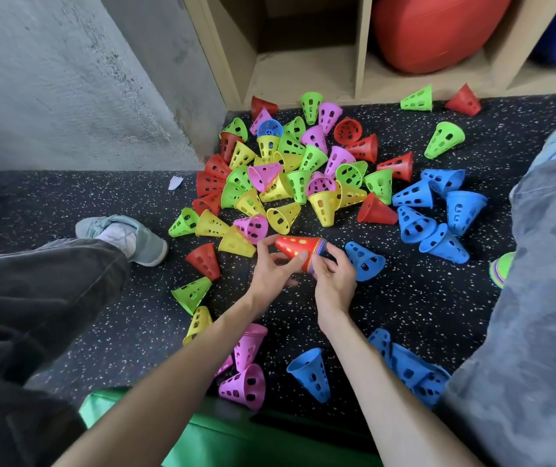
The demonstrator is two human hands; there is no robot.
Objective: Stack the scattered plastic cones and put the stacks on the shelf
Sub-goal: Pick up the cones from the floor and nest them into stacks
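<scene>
At the far left, a concrete wall point(67, 79) meets the speckled floor point(118, 203), and a stretch of bare floor lies between it and a grey shoe point(128, 237). A scrap of paper point(175, 182) lies on that stretch near the wall's corner. The heap of scattered cones point(290, 173) begins just right of the shoe and runs back to the lower edge of the wooden shelf point(303, 75), whose left compartment is open. In front of the heap, the left hand point(275, 273) pinches the narrow end of a stack of cones point(300, 247), red outermost, held on its side above the floor. The right hand point(334, 274) closes its fingers around the stack's wide rim end. A patch of bare floor shows below the hands. Blue cones point(438, 210) lie to the right, hard against a grey trouser leg point(539, 298). A green mat point(236, 433) edges the bottom.
</scene>
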